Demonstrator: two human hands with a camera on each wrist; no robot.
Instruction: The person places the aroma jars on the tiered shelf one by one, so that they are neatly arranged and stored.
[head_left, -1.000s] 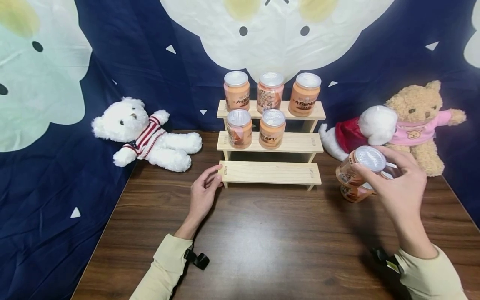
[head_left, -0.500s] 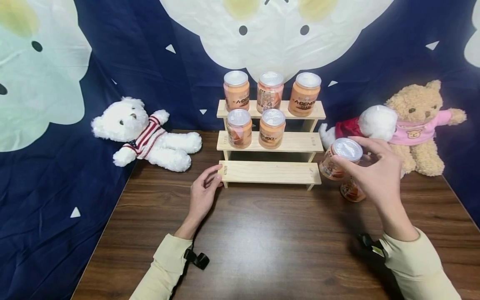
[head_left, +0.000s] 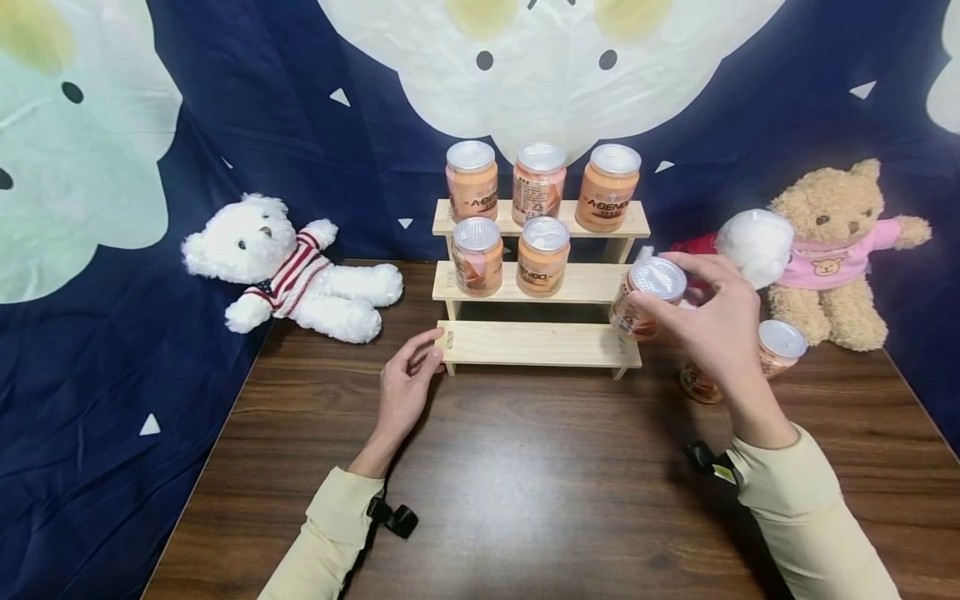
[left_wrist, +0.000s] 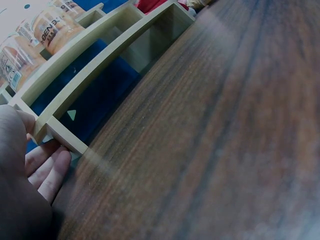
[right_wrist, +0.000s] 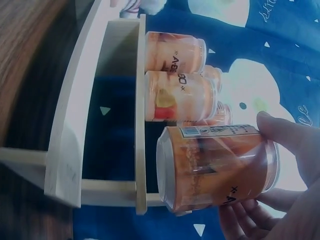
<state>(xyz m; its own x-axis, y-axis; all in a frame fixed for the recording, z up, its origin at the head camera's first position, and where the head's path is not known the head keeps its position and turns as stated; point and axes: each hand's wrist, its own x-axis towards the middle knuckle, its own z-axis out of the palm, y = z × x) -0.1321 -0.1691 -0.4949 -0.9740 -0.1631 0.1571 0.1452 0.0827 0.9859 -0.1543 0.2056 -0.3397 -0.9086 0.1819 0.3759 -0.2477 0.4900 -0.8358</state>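
Observation:
My right hand (head_left: 722, 321) grips an orange can (head_left: 632, 315) with a silver lid, thumb and fingers around its upper part. It is off the table, overlapping the right end of the three-tier wooden shelf (head_left: 536, 344) in the head view. Seen from the right wrist, the held can (right_wrist: 220, 170) is close beside the middle tier's end. My left hand (head_left: 407, 387) pinches the left end of the lowest tier, fingers (left_wrist: 52, 170) tucked beneath it. Two similar cans (head_left: 543, 258) stand on the middle tier, left and centre, and three cans (head_left: 608, 190) on the top tier.
Another can (head_left: 782, 342) stands on the table (head_left: 510, 500) at right; one more (head_left: 699, 385) is partly hidden by my right hand. A white plush bear (head_left: 300, 267) lies left of the shelf. A tan bear (head_left: 832, 250) and a white plush (head_left: 753, 246) sit at right.
My right hand has carried the can leftward and slightly away from me, from above the table cans to the shelf's right end. The left hand has stayed in place.

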